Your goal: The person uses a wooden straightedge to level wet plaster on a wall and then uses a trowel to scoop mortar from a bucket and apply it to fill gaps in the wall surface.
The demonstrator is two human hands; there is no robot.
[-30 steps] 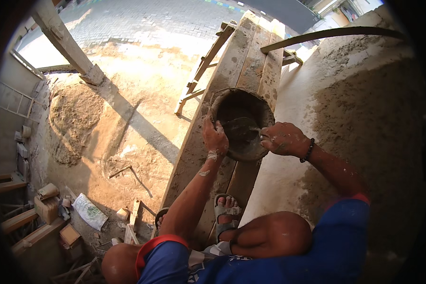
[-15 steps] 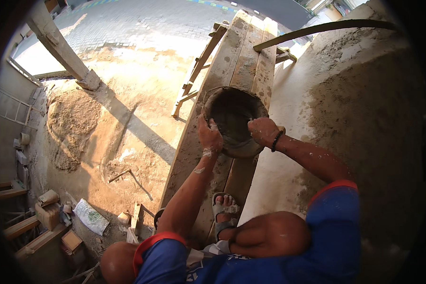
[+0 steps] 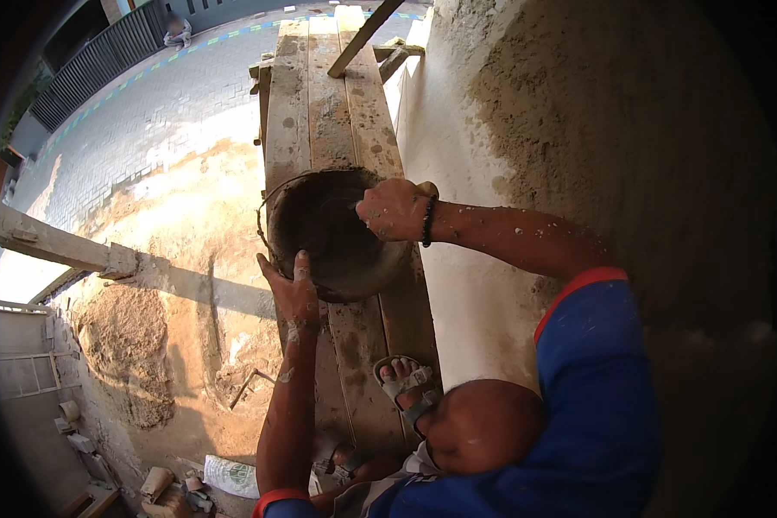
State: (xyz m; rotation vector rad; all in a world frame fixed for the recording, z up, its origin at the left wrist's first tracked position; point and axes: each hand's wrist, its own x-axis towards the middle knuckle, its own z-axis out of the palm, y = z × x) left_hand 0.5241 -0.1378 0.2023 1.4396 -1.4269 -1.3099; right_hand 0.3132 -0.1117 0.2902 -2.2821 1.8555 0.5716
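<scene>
A dark, mortar-smeared bucket (image 3: 388, 274) stands on wooden planks (image 3: 328, 104) in front of me. Its thin wire handle (image 3: 262, 226) hangs over the left side. My left hand (image 3: 295, 298) straddles the near left rim, thumb inside and fingers outside. At the right rim my right hand (image 3: 393, 210), with a dark beaded bracelet, is closed in a fist over the opening. A tan, rounded handle end (image 3: 428, 187) sticks out behind that fist; the rest of this tool is hidden by the hand and the dark inside of the bucket.
A wall with rough, wet plaster (image 3: 544, 104) runs along the right. A slanting wooden pole (image 3: 363, 41) meets the far planks. Left and lower lie a sand heap (image 3: 125, 354), a post (image 3: 52, 237) and a white sack (image 3: 230, 476). A person (image 3: 177, 34) sits far off by a gate.
The view has swung, so the planks and bucket appear further left. My left hand has shifted along the rim to the near side. My right fist has moved further in over the bucket's opening.
</scene>
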